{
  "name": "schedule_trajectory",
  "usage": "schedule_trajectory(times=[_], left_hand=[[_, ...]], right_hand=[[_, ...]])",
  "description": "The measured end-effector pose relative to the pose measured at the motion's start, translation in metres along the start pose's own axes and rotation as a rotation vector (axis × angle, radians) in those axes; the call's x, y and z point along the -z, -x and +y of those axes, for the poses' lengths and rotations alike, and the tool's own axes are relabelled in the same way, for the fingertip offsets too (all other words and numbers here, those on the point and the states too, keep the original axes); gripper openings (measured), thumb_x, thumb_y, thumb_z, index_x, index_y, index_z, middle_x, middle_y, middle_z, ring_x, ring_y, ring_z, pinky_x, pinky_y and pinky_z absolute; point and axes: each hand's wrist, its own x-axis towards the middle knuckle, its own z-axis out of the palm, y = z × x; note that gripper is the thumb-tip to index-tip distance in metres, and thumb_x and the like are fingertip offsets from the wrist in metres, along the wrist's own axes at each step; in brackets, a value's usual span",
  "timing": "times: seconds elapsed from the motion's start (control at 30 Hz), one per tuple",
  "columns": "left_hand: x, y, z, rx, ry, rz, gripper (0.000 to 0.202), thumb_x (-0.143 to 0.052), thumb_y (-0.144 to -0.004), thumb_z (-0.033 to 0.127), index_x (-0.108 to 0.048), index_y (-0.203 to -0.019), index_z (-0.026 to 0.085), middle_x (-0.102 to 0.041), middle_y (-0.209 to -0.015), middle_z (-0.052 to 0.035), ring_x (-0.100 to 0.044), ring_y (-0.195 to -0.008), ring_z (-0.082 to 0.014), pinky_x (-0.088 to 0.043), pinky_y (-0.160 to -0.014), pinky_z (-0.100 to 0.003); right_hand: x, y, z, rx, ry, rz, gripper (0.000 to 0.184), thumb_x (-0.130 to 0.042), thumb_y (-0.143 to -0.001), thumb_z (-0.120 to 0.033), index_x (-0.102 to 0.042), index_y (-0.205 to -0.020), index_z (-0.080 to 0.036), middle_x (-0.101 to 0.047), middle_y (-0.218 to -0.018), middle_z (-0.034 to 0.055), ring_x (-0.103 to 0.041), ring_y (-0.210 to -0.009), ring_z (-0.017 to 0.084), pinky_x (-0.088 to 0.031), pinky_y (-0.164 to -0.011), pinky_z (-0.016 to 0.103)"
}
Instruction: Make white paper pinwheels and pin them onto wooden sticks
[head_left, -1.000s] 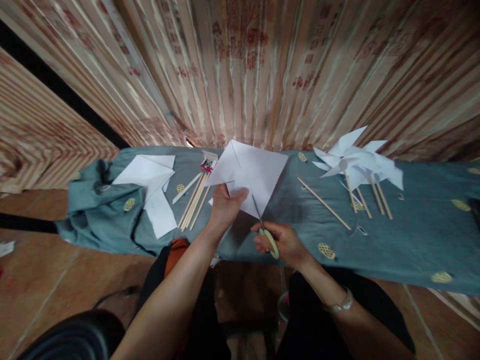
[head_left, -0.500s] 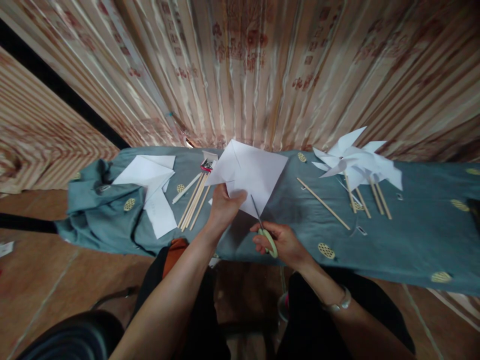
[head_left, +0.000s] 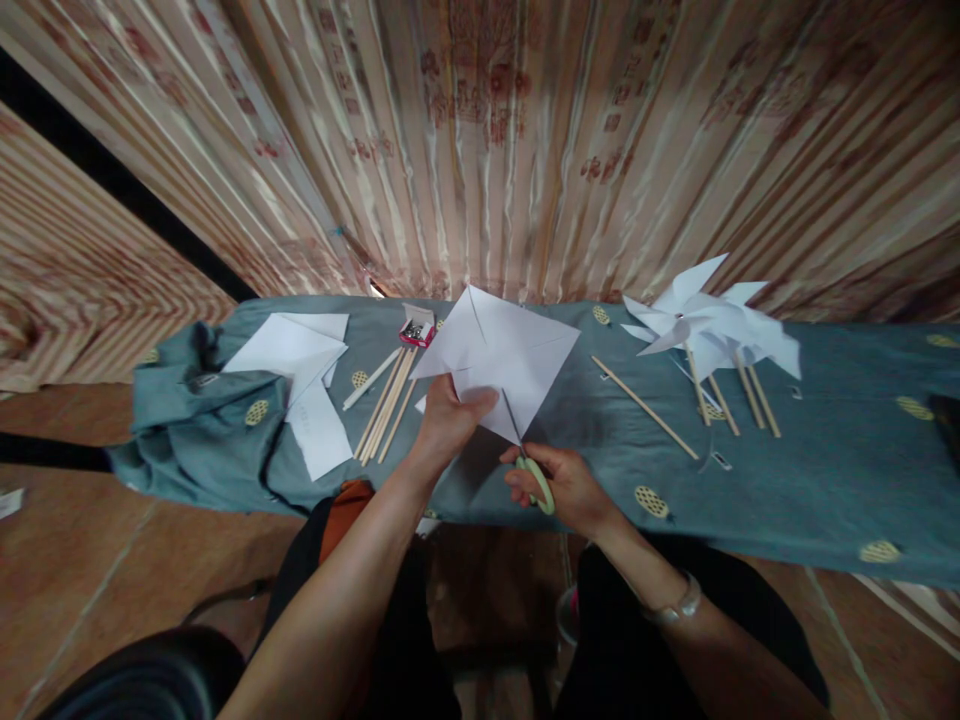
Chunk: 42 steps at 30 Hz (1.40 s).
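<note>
A white square sheet of paper (head_left: 510, 345), turned like a diamond, is held above the cloth by my left hand (head_left: 448, 420), thumb on top. Slits run in from some of its corners toward the middle. My right hand (head_left: 562, 485) grips a pair of scissors (head_left: 537, 480) by light green handles. The scissors' blades lie at the paper's near corner, pointing toward its centre. Left of the paper are several wooden sticks (head_left: 386, 410), a white pen (head_left: 372, 380) and a small open red and white box (head_left: 417, 328) of small shiny metal pieces.
White paper sheets (head_left: 296, 350) lie on the left of the green cloth (head_left: 862, 430). Several white paper pinwheels (head_left: 709, 315) on sticks lie at the right. A single wooden stick (head_left: 645, 405) rests between them and the paper. A patterned curtain (head_left: 480, 150) hangs behind.
The paper has shifted slightly right and toward me, with my left hand, uncovering more of the small box. My right hand and the scissors stay nearly in place.
</note>
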Motion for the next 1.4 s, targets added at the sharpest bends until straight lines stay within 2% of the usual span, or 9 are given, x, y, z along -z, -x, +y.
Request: schedule_trajectory(times=[0.1, 0.33, 0.53, 0.6, 0.7, 0.77, 1.0, 1.13, 1.4], left_hand=[[-0.001, 0.002, 0.004, 0.022, 0.027, -0.093, 0.022, -0.074, -0.058, 0.024, -0.066, -0.078, 0.018, -0.07, -0.077, -0.0052, -0.064, -0.069, -0.0203, -0.052, -0.063, -0.03], [-0.001, 0.004, 0.005, 0.043, 0.039, -0.129, 0.02, -0.075, -0.057, 0.024, -0.065, -0.074, 0.019, -0.07, -0.073, -0.0037, -0.064, -0.066, -0.0202, -0.052, -0.061, -0.031], [-0.001, 0.005, 0.006, 0.058, 0.039, -0.102, 0.027, -0.077, -0.056, 0.023, -0.066, -0.081, 0.017, -0.07, -0.074, -0.0042, -0.063, -0.063, -0.0186, -0.051, -0.058, -0.03], [-0.001, 0.005, 0.007, 0.065, 0.033, -0.106, 0.028, -0.076, -0.057, 0.024, -0.067, -0.081, 0.016, -0.07, -0.074, -0.0044, -0.063, -0.063, -0.0186, -0.051, -0.058, -0.03], [-0.001, 0.005, 0.007, 0.062, 0.037, -0.122, 0.026, -0.076, -0.057, 0.022, -0.067, -0.081, 0.016, -0.07, -0.075, -0.0044, -0.063, -0.064, -0.0186, -0.05, -0.06, -0.029], [-0.001, 0.005, 0.006, 0.046, 0.04, -0.131, 0.025, -0.076, -0.057, 0.022, -0.066, -0.079, 0.016, -0.069, -0.075, -0.0045, -0.063, -0.065, -0.0191, -0.05, -0.06, -0.029], [-0.002, 0.007, 0.007, 0.056, 0.05, -0.144, 0.026, -0.075, -0.058, 0.018, -0.067, -0.083, 0.015, -0.07, -0.078, -0.0036, -0.061, -0.067, -0.0172, -0.049, -0.062, -0.027], [-0.003, 0.008, 0.011, 0.084, 0.054, -0.151, 0.03, -0.074, -0.06, 0.017, -0.065, -0.087, 0.011, -0.068, -0.077, -0.0039, -0.058, -0.066, -0.0153, -0.046, -0.062, -0.026], [-0.003, 0.007, 0.009, 0.088, 0.019, -0.169, 0.026, -0.075, -0.059, 0.018, -0.065, -0.082, 0.013, -0.065, -0.073, -0.0016, -0.055, -0.063, -0.0141, -0.044, -0.06, -0.025]], right_hand=[[0.0, 0.0, 0.002, 0.002, 0.002, -0.001, 0.045, -0.076, -0.065, -0.051, -0.066, -0.091, -0.015, -0.063, -0.057, -0.0024, -0.055, -0.047, 0.009, -0.043, -0.047, 0.022], [0.002, -0.001, 0.0, -0.002, -0.017, 0.024, 0.046, -0.079, -0.063, -0.045, -0.064, -0.095, -0.016, -0.064, -0.058, -0.0026, -0.056, -0.047, 0.01, -0.044, -0.047, 0.022], [0.002, 0.001, -0.008, -0.046, -0.059, 0.053, 0.074, -0.082, -0.059, -0.041, -0.051, -0.121, -0.016, -0.066, -0.056, -0.0045, -0.056, -0.045, 0.011, -0.043, -0.045, 0.023], [0.002, 0.001, -0.011, -0.067, -0.073, 0.044, 0.07, -0.083, -0.056, -0.042, -0.055, -0.114, -0.015, -0.065, -0.054, -0.0046, -0.055, -0.045, 0.011, -0.042, -0.045, 0.022], [0.001, 0.001, -0.013, -0.094, -0.089, 0.017, 0.054, -0.083, -0.052, -0.047, -0.062, -0.089, -0.015, -0.063, -0.053, -0.0037, -0.053, -0.044, 0.009, -0.04, -0.044, 0.022], [0.001, 0.001, -0.013, -0.1, -0.098, 0.013, 0.051, -0.083, -0.051, -0.049, -0.062, -0.083, -0.015, -0.062, -0.053, -0.0033, -0.052, -0.044, 0.008, -0.041, -0.045, 0.023], [0.001, 0.001, -0.016, -0.086, -0.072, 0.038, 0.057, -0.084, -0.05, -0.045, -0.057, -0.092, -0.017, -0.063, -0.053, -0.004, -0.054, -0.044, 0.01, -0.039, -0.042, 0.021], [0.001, 0.0, -0.015, -0.074, -0.062, 0.046, 0.055, -0.083, -0.051, -0.045, -0.055, -0.09, -0.017, -0.063, -0.052, -0.004, -0.053, -0.043, 0.01, -0.04, -0.041, 0.021], [0.002, -0.001, -0.013, -0.052, -0.061, 0.052, 0.055, -0.082, -0.054, -0.044, -0.057, -0.094, -0.017, -0.062, -0.052, -0.0048, -0.054, -0.043, 0.011, -0.041, -0.042, 0.022]])
